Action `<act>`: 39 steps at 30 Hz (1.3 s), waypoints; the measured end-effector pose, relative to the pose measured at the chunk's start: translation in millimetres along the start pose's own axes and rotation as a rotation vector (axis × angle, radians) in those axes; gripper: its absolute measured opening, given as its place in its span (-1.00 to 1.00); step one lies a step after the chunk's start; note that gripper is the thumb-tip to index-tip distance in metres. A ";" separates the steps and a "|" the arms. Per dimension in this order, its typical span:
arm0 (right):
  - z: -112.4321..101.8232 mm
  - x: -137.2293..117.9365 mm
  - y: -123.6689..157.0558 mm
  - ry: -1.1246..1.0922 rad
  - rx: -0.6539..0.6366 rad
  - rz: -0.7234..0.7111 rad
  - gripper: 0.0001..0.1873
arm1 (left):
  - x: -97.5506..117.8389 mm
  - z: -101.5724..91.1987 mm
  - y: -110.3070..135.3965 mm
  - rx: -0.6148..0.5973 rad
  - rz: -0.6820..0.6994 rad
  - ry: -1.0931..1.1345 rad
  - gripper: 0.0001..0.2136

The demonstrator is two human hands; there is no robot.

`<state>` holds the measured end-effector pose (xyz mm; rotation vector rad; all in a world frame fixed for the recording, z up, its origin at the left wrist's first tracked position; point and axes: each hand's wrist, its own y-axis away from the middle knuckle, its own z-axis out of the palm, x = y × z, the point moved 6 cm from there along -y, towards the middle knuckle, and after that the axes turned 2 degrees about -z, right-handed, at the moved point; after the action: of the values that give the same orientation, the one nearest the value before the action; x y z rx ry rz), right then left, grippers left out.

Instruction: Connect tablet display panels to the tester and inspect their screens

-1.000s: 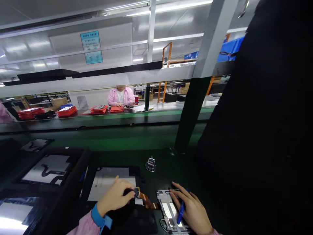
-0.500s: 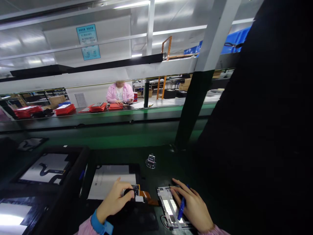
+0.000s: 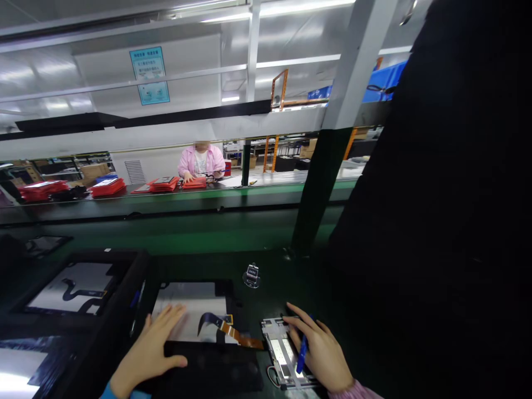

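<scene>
My left hand (image 3: 148,347) lies flat with fingers spread on a pale panel (image 3: 195,310), beside a black pad (image 3: 211,370) at the near edge. A dark ribbon with an orange flex cable (image 3: 230,330) curls free across the panel toward a small metal board (image 3: 279,354). My right hand (image 3: 318,350) rests on that board, fingers curled around a blue pen-like tool (image 3: 302,353).
A black tray (image 3: 78,288) with another pale panel sits at left. A small clear-based stand (image 3: 251,275) is behind the work. A green conveyor (image 3: 174,221) runs across. Beyond it a person in pink (image 3: 200,160) works beside red stacks (image 3: 107,187). A dark mass fills the right.
My left hand let go of the ribbon's dark end and moved left, opening flat on the panel. The ribbon now lies free. My right hand stayed on the board.
</scene>
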<state>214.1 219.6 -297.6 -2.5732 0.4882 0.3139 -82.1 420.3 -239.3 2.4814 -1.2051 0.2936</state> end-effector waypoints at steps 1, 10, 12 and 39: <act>0.4 0.1 0.4 0.001 -0.015 -0.005 -0.60 | -9.5 0.8 1.4 0.007 -0.004 -0.064 -0.24; 5.5 10.2 2.5 -0.026 -0.140 0.010 -0.42 | -15.1 30.1 3.1 0.372 0.371 -0.547 -0.60; 7.3 13.4 2.7 -0.036 -0.129 0.020 -0.41 | -14.4 39.1 7.5 0.435 0.420 -0.639 -0.62; 7.4 5.5 -0.9 0.127 -0.197 0.005 -0.41 | 25.9 -144.3 -76.2 0.264 0.193 -0.152 -0.61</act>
<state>218.5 222.5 -305.2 -2.7965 0.5325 0.2101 -9.9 504.4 -116.6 2.6521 -1.5633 0.3391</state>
